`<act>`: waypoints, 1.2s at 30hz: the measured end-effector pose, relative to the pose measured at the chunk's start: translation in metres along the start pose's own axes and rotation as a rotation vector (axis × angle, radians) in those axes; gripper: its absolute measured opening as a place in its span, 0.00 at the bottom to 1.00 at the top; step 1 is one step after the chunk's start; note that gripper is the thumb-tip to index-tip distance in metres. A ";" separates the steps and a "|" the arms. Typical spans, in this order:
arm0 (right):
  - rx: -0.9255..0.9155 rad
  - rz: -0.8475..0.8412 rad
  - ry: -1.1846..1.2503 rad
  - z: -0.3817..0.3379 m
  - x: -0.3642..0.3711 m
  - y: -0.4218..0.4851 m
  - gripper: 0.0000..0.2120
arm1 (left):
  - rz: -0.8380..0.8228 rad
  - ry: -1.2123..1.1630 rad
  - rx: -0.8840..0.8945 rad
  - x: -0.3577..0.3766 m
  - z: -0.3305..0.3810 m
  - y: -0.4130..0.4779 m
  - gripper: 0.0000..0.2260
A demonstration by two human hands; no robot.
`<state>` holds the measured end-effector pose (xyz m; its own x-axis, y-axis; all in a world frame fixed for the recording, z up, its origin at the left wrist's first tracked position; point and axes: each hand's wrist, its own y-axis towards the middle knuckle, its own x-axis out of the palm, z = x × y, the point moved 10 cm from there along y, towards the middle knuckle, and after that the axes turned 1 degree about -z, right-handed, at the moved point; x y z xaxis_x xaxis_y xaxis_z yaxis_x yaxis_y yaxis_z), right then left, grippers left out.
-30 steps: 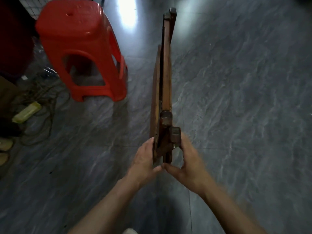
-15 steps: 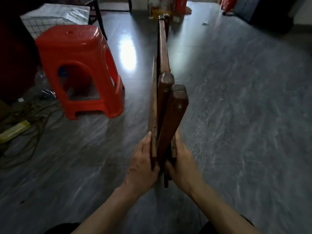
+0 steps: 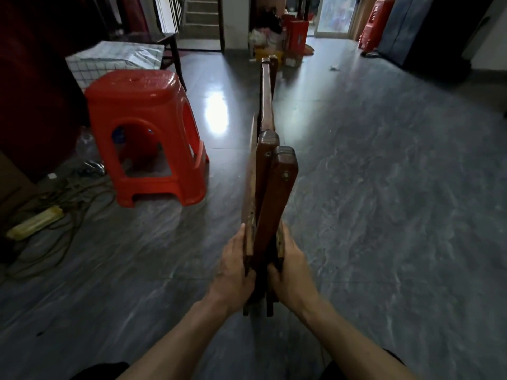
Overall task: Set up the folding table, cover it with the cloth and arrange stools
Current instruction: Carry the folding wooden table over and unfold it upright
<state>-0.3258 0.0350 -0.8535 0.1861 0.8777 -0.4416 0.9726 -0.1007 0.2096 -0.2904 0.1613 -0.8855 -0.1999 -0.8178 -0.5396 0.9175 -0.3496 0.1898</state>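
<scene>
Folding table [image 3: 267,171], closed flat and upright on edge right of a red stool [image 3: 142,127], near end clamped by the fingers [image 3: 239,242] of left hand [image 3: 233,272] and right hand [image 3: 292,272] (best opened by spreading legs from top evenly, clear of the stool).

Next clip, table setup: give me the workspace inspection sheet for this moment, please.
Surface: grey marbled tile floor, glossy, light glare.
Job's things: folded brown wooden table held on edge, unopened; red plastic stool to its left; checked cloth folded on a dark bench behind the stool.
Clutter: bags and boxes by the far wall.
Grippers: left hand and right hand grip the table's near end.
Cables: yellow power strip with tangled cords on the floor, left.
Surroundings: staircase; stacked red stools far right.
</scene>
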 end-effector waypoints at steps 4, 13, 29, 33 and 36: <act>-0.023 -0.007 0.027 -0.004 -0.005 -0.001 0.39 | -0.008 0.003 -0.002 -0.005 0.002 0.000 0.34; -0.101 -0.001 -0.051 -0.021 -0.040 0.013 0.44 | 0.082 0.204 -0.013 -0.050 0.015 0.005 0.40; -0.124 0.130 -0.229 -0.019 -0.078 0.016 0.27 | 0.126 0.381 -0.006 -0.089 0.031 0.007 0.42; -0.140 0.144 -0.237 -0.020 -0.088 0.018 0.28 | 0.089 0.412 0.005 -0.093 0.041 0.017 0.42; -0.146 0.150 -0.236 -0.021 -0.093 0.020 0.29 | 0.069 0.447 0.012 -0.103 0.050 0.024 0.42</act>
<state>-0.3267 -0.0383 -0.7898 0.3696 0.7235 -0.5830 0.9048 -0.1374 0.4030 -0.2646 0.2140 -0.7845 0.0320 -0.5621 -0.8265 0.9190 -0.3085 0.2455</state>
